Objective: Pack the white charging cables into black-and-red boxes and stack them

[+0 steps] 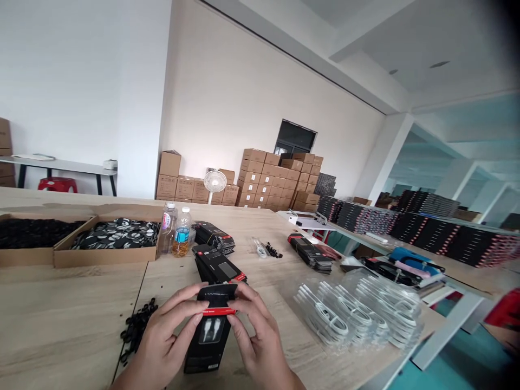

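Observation:
Between my two hands stands a black cable box point(208, 344) with a red band near its top and a picture of two white plugs. Its top flap point(217, 292) is up. My left hand point(173, 325) pinches the left top edge with thumb and fingers. On the opposite edge, my right hand point(255, 325) grips the same box. Just beyond it lies a pile of flat black packaging boxes point(215, 264). A heap of small black parts point(138, 327) is beside my left wrist. Bagged white cables point(325, 314) lie to the right.
Cardboard trays point(105, 258) with black discs stand at the left, beside two bottles point(181, 233). More flat boxes point(311, 252) lie at the back right of the table point(252, 281). Stacked cartons point(268, 179) and a white fan point(215, 181) are by the wall.

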Demonstrator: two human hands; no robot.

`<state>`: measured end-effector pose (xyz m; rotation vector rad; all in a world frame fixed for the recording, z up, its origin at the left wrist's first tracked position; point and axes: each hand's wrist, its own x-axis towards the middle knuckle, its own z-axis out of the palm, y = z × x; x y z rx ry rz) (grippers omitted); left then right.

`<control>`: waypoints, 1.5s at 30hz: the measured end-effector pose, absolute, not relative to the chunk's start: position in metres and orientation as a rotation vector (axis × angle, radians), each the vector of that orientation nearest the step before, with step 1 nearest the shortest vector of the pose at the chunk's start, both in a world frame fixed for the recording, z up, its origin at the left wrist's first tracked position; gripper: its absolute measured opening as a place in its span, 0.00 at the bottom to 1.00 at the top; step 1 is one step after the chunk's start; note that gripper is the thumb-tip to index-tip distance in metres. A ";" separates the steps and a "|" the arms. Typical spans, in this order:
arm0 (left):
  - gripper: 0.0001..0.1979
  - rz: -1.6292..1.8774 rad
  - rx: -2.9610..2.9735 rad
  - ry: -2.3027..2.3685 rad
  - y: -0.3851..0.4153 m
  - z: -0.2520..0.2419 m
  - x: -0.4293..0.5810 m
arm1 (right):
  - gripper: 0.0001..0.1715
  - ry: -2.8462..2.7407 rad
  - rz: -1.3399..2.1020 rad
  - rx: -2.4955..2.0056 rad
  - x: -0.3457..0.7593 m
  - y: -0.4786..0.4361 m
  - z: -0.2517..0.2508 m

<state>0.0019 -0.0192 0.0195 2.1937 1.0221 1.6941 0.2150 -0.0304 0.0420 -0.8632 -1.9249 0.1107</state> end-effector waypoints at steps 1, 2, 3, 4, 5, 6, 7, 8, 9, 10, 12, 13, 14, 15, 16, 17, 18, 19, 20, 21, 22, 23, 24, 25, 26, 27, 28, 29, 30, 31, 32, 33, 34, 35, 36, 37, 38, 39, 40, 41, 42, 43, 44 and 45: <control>0.11 1.705 2.182 1.009 -0.020 0.019 0.002 | 0.11 -1.903 0.125 -0.854 0.214 -0.031 0.045; 0.09 1.719 2.162 0.996 -0.020 0.018 0.003 | 0.10 -1.875 0.149 -0.845 0.213 -0.032 0.047; 0.07 1.738 2.137 0.985 -0.021 0.017 0.003 | 0.09 -1.851 0.182 -0.834 0.212 -0.033 0.050; 0.05 1.759 2.113 0.973 -0.022 0.017 0.003 | 0.09 -1.836 0.220 -0.821 0.212 -0.034 0.053; 0.04 1.784 2.089 0.961 -0.023 0.017 0.003 | 0.09 -1.832 0.256 -0.811 0.211 -0.035 0.056; 0.04 1.795 2.074 0.956 -0.024 0.017 0.003 | 0.07 -1.835 0.290 -0.807 0.211 -0.036 0.060; 0.05 1.788 2.071 0.956 -0.025 0.018 0.002 | 0.05 -1.839 0.324 -0.811 0.211 -0.037 0.065; 0.05 1.758 2.082 0.960 -0.027 0.021 0.002 | 0.04 -1.846 0.359 -0.823 0.211 -0.038 0.070; 0.05 1.715 2.095 0.974 -0.028 0.023 0.001 | 0.04 -1.852 0.392 -0.842 0.212 -0.039 0.075; 0.04 1.657 2.104 0.999 -0.030 0.027 0.000 | 0.04 -1.863 0.427 -0.864 0.212 -0.040 0.080; 0.03 1.529 2.099 1.060 -0.034 0.036 -0.001 | 0.05 -1.895 0.497 -0.903 0.214 -0.041 0.088; 0.05 1.473 2.088 1.083 -0.035 0.040 -0.002 | 0.06 -1.909 0.521 -0.913 0.214 -0.041 0.091; 0.07 1.428 2.076 1.098 -0.037 0.045 -0.002 | 0.08 -1.920 0.534 -0.919 0.214 -0.041 0.093; 0.09 1.400 2.066 1.102 -0.037 0.050 -0.002 | 0.08 -1.925 0.539 -0.922 0.214 -0.041 0.095; 0.11 1.389 2.063 1.096 -0.038 0.054 -0.002 | 0.08 -1.927 0.538 -0.923 0.214 -0.041 0.096; 0.11 1.394 2.066 1.088 -0.038 0.058 -0.002 | 0.08 -1.929 0.539 -0.924 0.214 -0.041 0.097; 0.11 1.400 2.076 1.080 -0.038 0.062 -0.002 | 0.08 -1.925 0.543 -0.923 0.214 -0.041 0.098; 0.11 1.406 2.087 1.078 -0.038 0.065 -0.002 | 0.08 -1.915 0.553 -0.923 0.213 -0.040 0.099; 0.11 1.407 2.096 1.080 -0.037 0.068 -0.001 | 0.07 -1.903 0.566 -0.922 0.213 -0.040 0.100; 0.10 1.405 2.101 1.084 -0.037 0.070 0.000 | 0.06 -1.891 0.577 -0.922 0.213 -0.039 0.101; 0.10 1.406 2.100 1.087 -0.036 0.072 0.001 | 0.05 -1.882 0.583 -0.923 0.213 -0.039 0.103; 0.10 1.410 2.096 1.090 -0.036 0.074 0.002 | 0.04 -1.879 0.584 -0.923 0.213 -0.039 0.105; 0.11 1.412 2.097 1.092 -0.036 0.074 0.002 | 0.04 -1.884 0.585 -0.919 0.213 -0.039 0.106; 0.11 1.418 2.104 1.094 -0.036 0.073 0.003 | 0.04 -1.895 0.586 -0.910 0.214 -0.039 0.108; 0.11 1.425 2.116 1.098 -0.036 0.072 0.004 | 0.05 -1.909 0.591 -0.897 0.215 -0.039 0.108; 0.11 1.434 2.130 1.103 -0.036 0.069 0.004 | 0.05 -1.924 0.600 -0.884 0.217 -0.039 0.108; 0.11 1.442 2.140 1.111 -0.036 0.065 0.003 | 0.06 -1.939 0.612 -0.872 0.219 -0.040 0.107; 0.11 1.450 2.148 1.119 -0.036 0.061 0.003 | 0.07 -1.955 0.625 -0.861 0.221 -0.040 0.106; 0.11 1.464 2.153 1.123 -0.036 0.056 0.002 | 0.08 -1.969 0.633 -0.851 0.224 -0.041 0.103; 0.11 1.478 2.160 1.124 -0.035 0.050 0.001 | 0.08 -1.982 0.639 -0.839 0.226 -0.042 0.100; 0.11 1.488 2.165 1.126 -0.034 0.045 0.001 | 0.09 -1.991 0.643 -0.828 0.228 -0.043 0.096; 0.11 1.500 2.169 1.132 -0.034 0.040 0.001 | 0.10 -2.000 0.644 -0.816 0.229 -0.043 0.091; 0.11 1.511 2.171 1.140 -0.033 0.036 0.001 | 0.11 -2.007 0.641 -0.809 0.229 -0.043 0.086; 0.12 1.523 2.173 1.151 -0.032 0.033 0.002 | 0.11 -2.003 0.633 -0.806 0.228 -0.042 0.081; 0.12 1.531 2.176 1.173 -0.032 0.029 0.005 | 0.10 -1.983 0.624 -0.810 0.226 -0.040 0.076; 0.14 1.538 2.185 1.199 -0.032 0.026 0.008 | 0.09 -1.949 0.617 -0.819 0.223 -0.037 0.072; 0.18 1.554 2.194 1.229 -0.033 0.022 0.013 | 0.08 -1.896 0.614 -0.831 0.220 -0.034 0.067; 0.23 1.573 2.203 1.266 -0.035 0.017 0.019 | 0.09 -1.822 0.617 -0.843 0.216 -0.030 0.063; 0.30 1.593 2.208 1.315 -0.038 0.010 0.024 | 0.09 -1.730 0.637 -0.854 0.212 -0.025 0.060; 0.37 1.613 2.209 1.377 -0.041 0.002 0.030 | 0.11 -1.633 0.674 -0.861 0.208 -0.020 0.057; 0.42 1.620 2.216 1.448 -0.044 -0.007 0.035 | 0.14 -1.537 0.726 -0.865 0.203 -0.015 0.055; 0.46 1.608 2.238 1.527 -0.048 -0.016 0.038 | 0.17 -1.451 0.785 -0.864 0.197 -0.011 0.053; 0.49 1.583 2.271 1.611 -0.053 -0.026 0.038 | 0.20 -1.385 0.843 -0.864 0.192 -0.008 0.051; 0.51 1.553 2.310 1.694 -0.058 -0.034 0.037 | 0.23 -1.348 0.899 -0.868 0.185 -0.006 0.050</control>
